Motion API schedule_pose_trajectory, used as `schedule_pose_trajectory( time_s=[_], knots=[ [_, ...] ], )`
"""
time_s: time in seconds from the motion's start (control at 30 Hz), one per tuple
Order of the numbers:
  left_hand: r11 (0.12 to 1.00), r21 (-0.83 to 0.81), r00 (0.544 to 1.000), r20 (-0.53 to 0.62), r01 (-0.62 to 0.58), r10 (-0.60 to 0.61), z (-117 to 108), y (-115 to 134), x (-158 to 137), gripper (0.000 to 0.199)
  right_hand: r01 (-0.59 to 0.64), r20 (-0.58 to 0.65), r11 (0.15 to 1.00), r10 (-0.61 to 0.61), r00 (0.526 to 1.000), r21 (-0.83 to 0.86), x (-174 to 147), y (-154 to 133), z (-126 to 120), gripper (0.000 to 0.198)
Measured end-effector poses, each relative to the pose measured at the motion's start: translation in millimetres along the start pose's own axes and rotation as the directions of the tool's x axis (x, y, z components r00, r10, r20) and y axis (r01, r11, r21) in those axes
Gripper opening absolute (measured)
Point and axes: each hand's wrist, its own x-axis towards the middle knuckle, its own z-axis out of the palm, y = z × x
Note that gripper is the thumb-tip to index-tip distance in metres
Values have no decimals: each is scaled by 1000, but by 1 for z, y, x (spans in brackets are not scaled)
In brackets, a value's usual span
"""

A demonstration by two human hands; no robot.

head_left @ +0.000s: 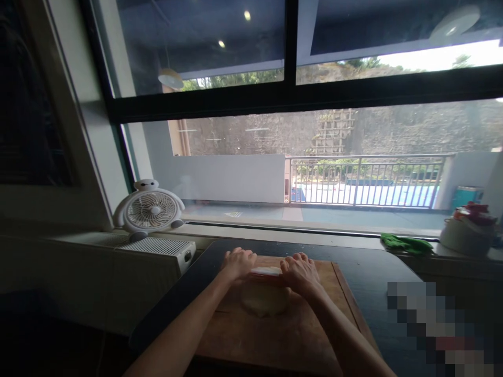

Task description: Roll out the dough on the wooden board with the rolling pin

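Observation:
A rolling pin (267,272) lies crosswise near the far side of a wooden board (259,340), its pale middle showing between my hands. My left hand (238,263) is closed over its left part, and my right hand (301,271) is closed over its right part. Both hands hide the pin's ends. On the near side of the pin lies a flat, pale, roundish sheet of dough (265,301). It sits on the board between my forearms. The pin covers the dough's far edge, so I cannot tell how far it reaches.
The board rests on a dark table (365,283) by a large window. A white fan (155,209) stands on the left, above a white vented unit (168,246). A green cloth (406,244) and a white container (467,230) are on the right sill. Blurred blocks cover the lower right.

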Motion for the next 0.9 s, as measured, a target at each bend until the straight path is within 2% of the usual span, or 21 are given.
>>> schedule_pose_trajectory(
  time_s=[0.07,0.17,0.23,0.27,0.37,0.47,0.57,0.67,0.77,0.9],
  knots=[
    [999,4,999,-30,-35,35,1,-2,-29,39,33,-44,999,-33,998,9,-26,-6,-1,46],
    [995,4,980,-172,-96,95,3,-5,-73,40,56,-92,998,-54,994,19,-58,-15,-3,46],
    [991,2,955,-266,-133,129,3,-6,-89,40,65,-102,998,-63,993,20,-67,-17,-5,45],
    [991,4,953,-273,-137,133,2,-6,-92,40,66,-98,998,-64,993,19,-66,-18,-6,45],
    [995,26,983,-160,-92,95,-1,-5,-76,42,49,-51,999,-49,998,7,-45,-15,-7,47],
    [998,40,998,-55,-38,40,-3,-4,-36,40,-1,27,1000,1,1000,-7,-7,-7,-3,39],
    [999,39,1000,-3,21,-21,-1,-5,5,38,-64,82,998,65,994,-19,30,0,2,33],
    [997,30,998,21,65,-65,1,-5,29,37,-95,108,995,97,989,-23,50,6,5,33],
    [998,17,998,13,54,-54,1,-3,25,38,-84,111,996,85,990,-18,45,7,5,34],
    [1000,11,999,-29,-13,13,-3,-4,-22,41,-5,45,1000,5,999,4,3,-2,1,36]
  ],
)
